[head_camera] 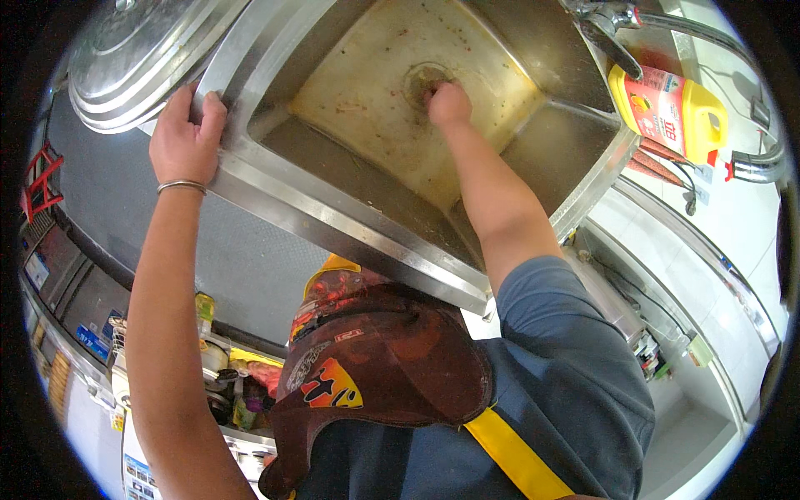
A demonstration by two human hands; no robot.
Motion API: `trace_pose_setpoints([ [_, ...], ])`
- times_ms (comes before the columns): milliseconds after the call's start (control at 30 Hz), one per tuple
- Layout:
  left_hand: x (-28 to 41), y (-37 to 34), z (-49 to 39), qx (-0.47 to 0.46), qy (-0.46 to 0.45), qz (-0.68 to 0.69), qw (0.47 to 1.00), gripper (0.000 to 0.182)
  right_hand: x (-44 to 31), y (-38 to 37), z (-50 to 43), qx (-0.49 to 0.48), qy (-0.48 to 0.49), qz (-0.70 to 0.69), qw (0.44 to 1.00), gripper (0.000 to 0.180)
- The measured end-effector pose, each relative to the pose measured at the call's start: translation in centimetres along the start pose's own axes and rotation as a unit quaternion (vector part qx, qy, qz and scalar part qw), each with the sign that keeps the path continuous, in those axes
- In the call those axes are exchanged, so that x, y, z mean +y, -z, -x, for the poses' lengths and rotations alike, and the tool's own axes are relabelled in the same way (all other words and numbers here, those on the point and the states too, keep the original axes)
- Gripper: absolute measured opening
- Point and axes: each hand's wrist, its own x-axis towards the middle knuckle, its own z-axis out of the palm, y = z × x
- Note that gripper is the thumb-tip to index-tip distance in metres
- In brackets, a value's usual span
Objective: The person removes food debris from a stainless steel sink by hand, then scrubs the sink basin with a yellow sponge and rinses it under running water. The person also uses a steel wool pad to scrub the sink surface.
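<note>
A deep stainless steel sink [300,203] lies before me, its bottom stained yellow and dotted with dark food specks. My right hand [450,105] reaches down to the round drain [425,82], its fingers bent over the right edge of it. Whether those fingers pinch something is hidden by the hand. My left hand [187,140], with a metal bangle at the wrist, grips the sink's outer rim at the left corner, thumb on top.
Large metal lids [144,56] lie left of the sink. At the right are a faucet [609,31] with a flexible metal hose and a yellow jug [700,119] of liquid. Crowded shelves [231,400] are behind at the lower left.
</note>
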Motion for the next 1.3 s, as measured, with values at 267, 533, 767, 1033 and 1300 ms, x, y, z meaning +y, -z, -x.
trace_pose_setpoints([
  [267, -0.1, -0.1, -0.2, -0.008, -0.013, -0.009, 1.0, 0.046, 2.0, -1.5, -1.5, -0.008, 0.063, -0.065, 0.996, 0.027],
  [533, 0.0, 0.1, 0.1, 0.009, -0.012, -0.003, 1.0, 0.045, 1.7, -0.7, -0.8, -0.022, 0.069, -0.148, 0.986, 0.025],
  [767, 0.0, -0.1, 0.0, 0.004, -0.002, 0.01, 1.0, 0.044, 1.8, -0.9, -0.6, 0.002, 0.069, -0.159, 0.985, 0.023],
  [1033, 0.0, 0.0, 0.0, 0.004, 0.007, 0.009, 1.0, 0.045, 1.5, -1.2, -0.7, 0.001, 0.056, -0.179, 0.982, 0.019],
  [1300, 0.0, 0.2, 0.0, -0.011, 0.021, 0.004, 1.0, 0.046, 1.2, -1.3, -0.5, 0.014, 0.041, -0.168, 0.985, 0.021],
])
